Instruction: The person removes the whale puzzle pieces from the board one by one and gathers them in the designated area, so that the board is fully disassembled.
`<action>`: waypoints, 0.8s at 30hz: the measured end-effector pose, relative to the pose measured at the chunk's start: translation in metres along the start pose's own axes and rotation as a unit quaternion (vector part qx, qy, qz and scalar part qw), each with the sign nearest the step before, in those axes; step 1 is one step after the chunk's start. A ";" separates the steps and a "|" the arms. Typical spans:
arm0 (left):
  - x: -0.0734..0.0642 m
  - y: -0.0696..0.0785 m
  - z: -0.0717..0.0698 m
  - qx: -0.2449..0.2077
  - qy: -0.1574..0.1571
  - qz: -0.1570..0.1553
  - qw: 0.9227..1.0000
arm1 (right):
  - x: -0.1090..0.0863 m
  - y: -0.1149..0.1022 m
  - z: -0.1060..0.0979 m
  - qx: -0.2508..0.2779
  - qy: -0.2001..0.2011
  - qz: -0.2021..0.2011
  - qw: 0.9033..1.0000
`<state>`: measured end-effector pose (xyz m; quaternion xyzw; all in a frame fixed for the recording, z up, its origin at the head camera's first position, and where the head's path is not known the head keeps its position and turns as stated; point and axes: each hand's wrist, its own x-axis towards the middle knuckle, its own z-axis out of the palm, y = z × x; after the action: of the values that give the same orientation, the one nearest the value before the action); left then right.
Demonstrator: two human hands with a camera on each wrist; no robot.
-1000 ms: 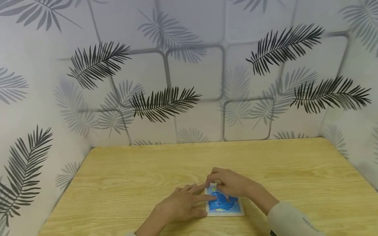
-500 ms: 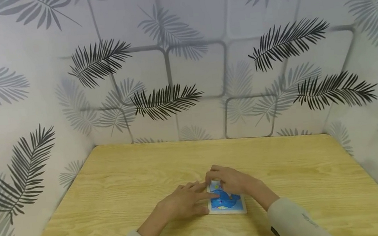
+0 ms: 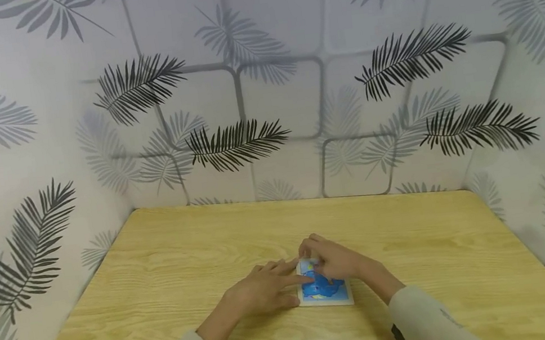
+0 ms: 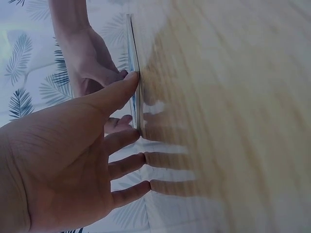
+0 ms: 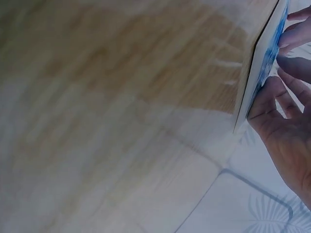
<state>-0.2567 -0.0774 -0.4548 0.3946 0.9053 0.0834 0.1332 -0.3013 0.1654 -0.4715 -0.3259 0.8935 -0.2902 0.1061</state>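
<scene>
A small square picture board with a white border and a blue whale lies flat on the table. In the left wrist view the board shows edge-on. My left hand comes from the left with fingers extended. Its index finger reaches onto the whale, while the thumb touches the near left edge. Bent over the far part of the board is my right hand, its fingers curled at the far edge and its thumb on the picture. The right wrist view shows the right hand with fingertips against the blue face.
The light wood table stretches out around the board. Pale walls with a leaf pattern rise behind and on both sides. Light sleeves cover the forearms.
The head view shifts slightly. Both hands keep nearly the same places on the board, with only small movements of the right hand's fingers.
</scene>
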 end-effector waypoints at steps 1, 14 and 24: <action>0.000 0.000 0.000 -0.002 0.000 0.001 1.000 | 0.000 0.000 0.000 0.004 0.000 0.004 1.000; -0.001 0.000 0.001 -0.005 0.004 0.002 1.000 | -0.005 0.003 0.002 0.046 0.016 0.030 0.998; -0.001 0.000 0.001 -0.005 0.003 0.000 1.000 | -0.005 0.000 0.002 0.056 0.028 0.042 0.997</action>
<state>-0.2563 -0.0783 -0.4554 0.3933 0.9054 0.0893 0.1325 -0.2973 0.1677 -0.4732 -0.2730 0.8913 -0.3444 0.1111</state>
